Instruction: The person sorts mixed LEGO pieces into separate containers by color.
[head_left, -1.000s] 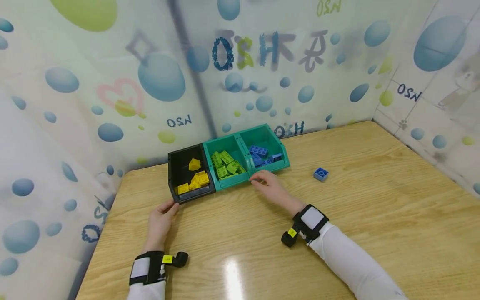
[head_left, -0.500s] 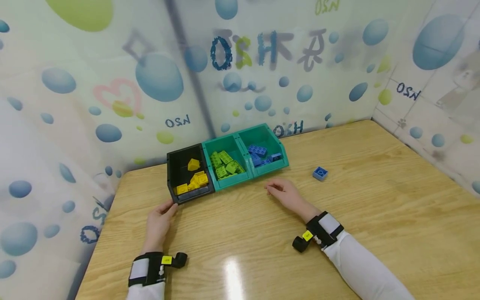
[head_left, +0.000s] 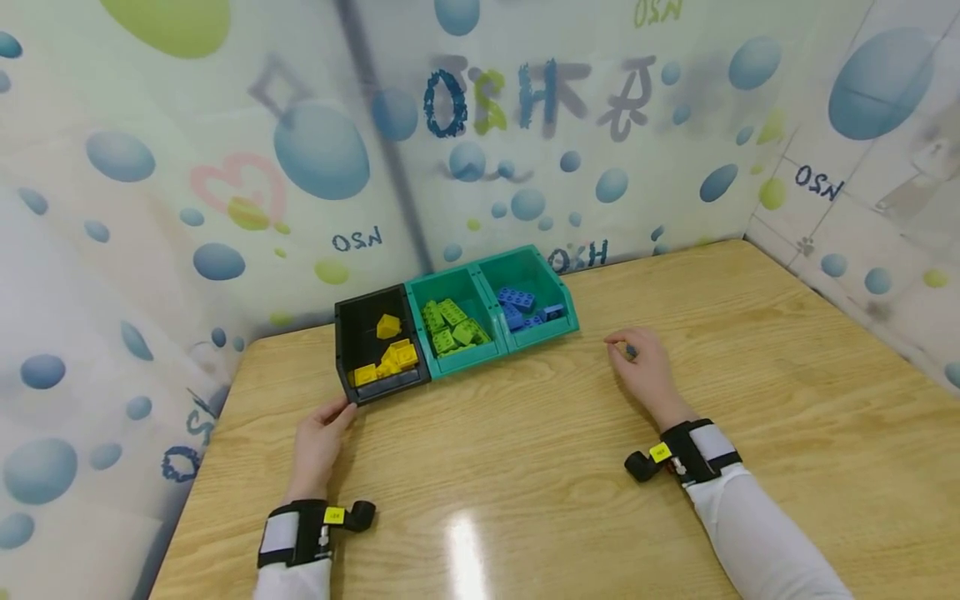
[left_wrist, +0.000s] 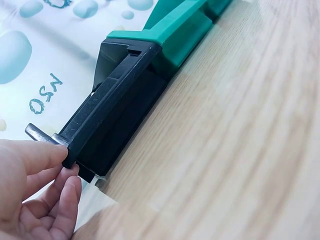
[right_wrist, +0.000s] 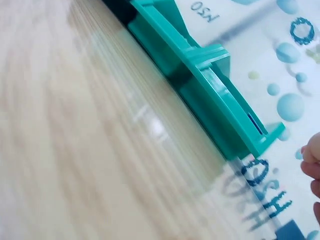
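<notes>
My left hand (head_left: 318, 442) pinches the front left corner of a black storage bin (head_left: 384, 390); the left wrist view shows the thumb and fingertips at the bin's corner (left_wrist: 75, 150). Yellow toy bricks (head_left: 396, 357) lie inside that bin. Over on the right, my right hand (head_left: 647, 373) hovers with bent fingers over a loose blue toy brick (head_left: 632, 351), mostly hidden beneath it. In the right wrist view this blue brick (right_wrist: 290, 231) shows apart from the fingers (right_wrist: 312, 155).
Two green bins adjoin the black one: the middle bin (head_left: 465, 360) holds lime green bricks (head_left: 453, 327), the right-hand bin (head_left: 542, 333) blue bricks (head_left: 517, 300). All stand on a wooden table (head_left: 480, 467) against a patterned curtain (head_left: 300, 233).
My right hand has left the front of the green bins and moved right, arriving over the loose blue brick. The left hand has stayed at the black bin's corner.
</notes>
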